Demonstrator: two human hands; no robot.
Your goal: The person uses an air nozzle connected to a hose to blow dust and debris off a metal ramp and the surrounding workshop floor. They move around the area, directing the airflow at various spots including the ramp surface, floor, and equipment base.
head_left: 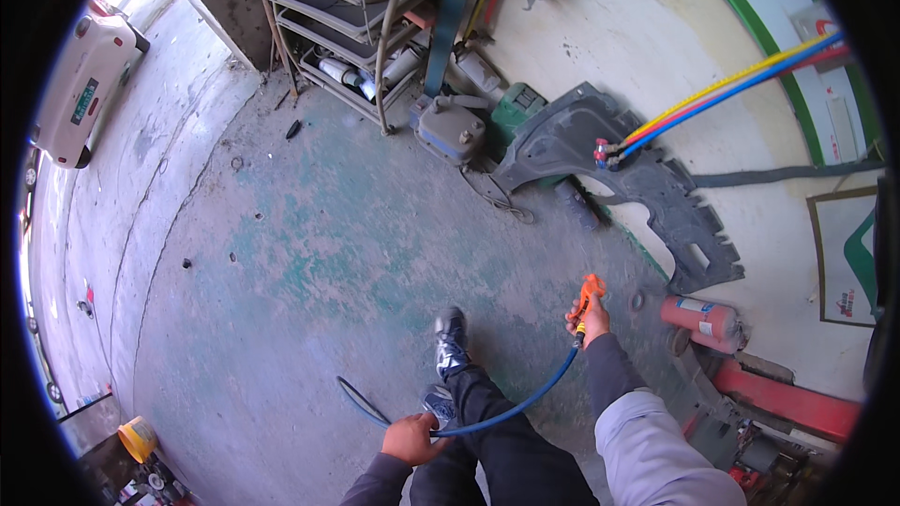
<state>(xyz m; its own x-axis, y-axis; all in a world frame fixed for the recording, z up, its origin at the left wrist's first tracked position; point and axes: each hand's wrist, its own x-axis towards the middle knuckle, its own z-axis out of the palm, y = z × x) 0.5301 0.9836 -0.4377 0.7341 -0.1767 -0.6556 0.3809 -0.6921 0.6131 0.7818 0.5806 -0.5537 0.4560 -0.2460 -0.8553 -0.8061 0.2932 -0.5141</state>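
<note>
An orange air blow gun (590, 290) is gripped in my right hand (594, 320), at the right of the view. A blue air hose (525, 403) joins the gun's lower end through a yellow fitting. From there it sags in a curve across my legs to my left hand (411, 439), whose fingers are wrapped round it. Beyond the left hand, the hose bends back in a short loop (354, 395) above the floor. Some of the left fingers are hidden from view.
A large black plastic panel (600, 126) leans against the right wall, with yellow, red and blue hoses (731, 84) near it. A metal rack (328, 47) holds parts. Red cylinders (703, 319) lie at right. A white car (89, 84) stands far left, a yellow bucket (138, 439) lower left.
</note>
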